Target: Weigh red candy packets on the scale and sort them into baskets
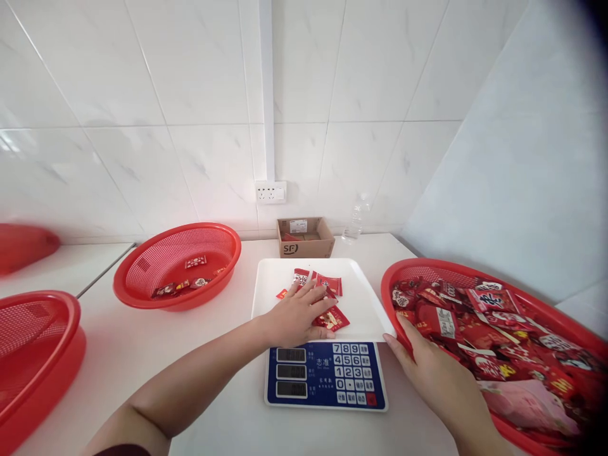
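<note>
My left hand point(297, 313) lies palm down with fingers spread over several red snack packets point(336, 318) on the white tray point(365, 316) of a digital scale; part of the packets is hidden under it. Below the tray shows the scale's blue keypad panel point(327, 377), its display digits too dim to read. On the right, my right hand point(427, 364) grips the near-left rim of a red plastic basket point(392, 269), fingers inside and thumb outside, close to the tray's corner. Heaped red packets point(489, 326) and a pink packet point(529, 405) fill that basket.
A red basket point(124, 285) with a few packets stands left of the scale, and another red basket point(71, 310) is at the left edge. Behind the scale are a cardboard box point(306, 244) and a clear plastic bottle point(354, 221), near the tiled wall point(204, 164).
</note>
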{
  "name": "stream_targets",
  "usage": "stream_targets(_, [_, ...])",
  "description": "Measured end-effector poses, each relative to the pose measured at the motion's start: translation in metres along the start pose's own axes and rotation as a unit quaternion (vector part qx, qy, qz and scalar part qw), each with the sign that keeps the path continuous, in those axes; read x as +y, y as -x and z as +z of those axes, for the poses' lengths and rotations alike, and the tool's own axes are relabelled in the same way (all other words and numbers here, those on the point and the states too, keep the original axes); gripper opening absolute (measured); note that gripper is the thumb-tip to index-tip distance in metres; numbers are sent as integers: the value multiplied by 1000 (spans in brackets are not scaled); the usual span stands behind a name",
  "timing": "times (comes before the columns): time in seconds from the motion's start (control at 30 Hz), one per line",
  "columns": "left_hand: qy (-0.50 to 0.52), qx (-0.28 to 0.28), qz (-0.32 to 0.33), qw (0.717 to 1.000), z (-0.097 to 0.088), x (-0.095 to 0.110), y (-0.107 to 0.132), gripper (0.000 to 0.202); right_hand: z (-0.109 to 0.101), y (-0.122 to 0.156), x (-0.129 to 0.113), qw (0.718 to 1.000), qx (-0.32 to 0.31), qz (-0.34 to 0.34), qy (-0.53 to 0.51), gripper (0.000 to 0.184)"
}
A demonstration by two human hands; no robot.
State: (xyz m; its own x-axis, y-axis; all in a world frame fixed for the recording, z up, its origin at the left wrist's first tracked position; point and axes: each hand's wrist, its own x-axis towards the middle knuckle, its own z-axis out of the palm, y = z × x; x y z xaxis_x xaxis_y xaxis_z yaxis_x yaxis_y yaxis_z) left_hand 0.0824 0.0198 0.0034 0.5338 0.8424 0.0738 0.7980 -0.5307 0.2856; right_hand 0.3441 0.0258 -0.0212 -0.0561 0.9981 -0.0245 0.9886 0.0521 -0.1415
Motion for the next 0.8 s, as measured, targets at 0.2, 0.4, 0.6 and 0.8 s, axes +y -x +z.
stream_targets(0.2, [8,-59,-56,997,-1,-21,-27,83,1,1,0,1000,12,-2,1,66])
stream_targets(0.4, [13,-69,-48,996,0,-29,-41,83,0,2,-1,1000,7,-2,8,66])
stream_targets(0.6, [18,-27,-54,998,6,-30,-35,70,0,1,-1,1000,-5,-2,4,66])
stream_targets(0.8, [42,45,-81,995,-13,-23,-27,60,0,1,1,1000,-5,0,9,69])
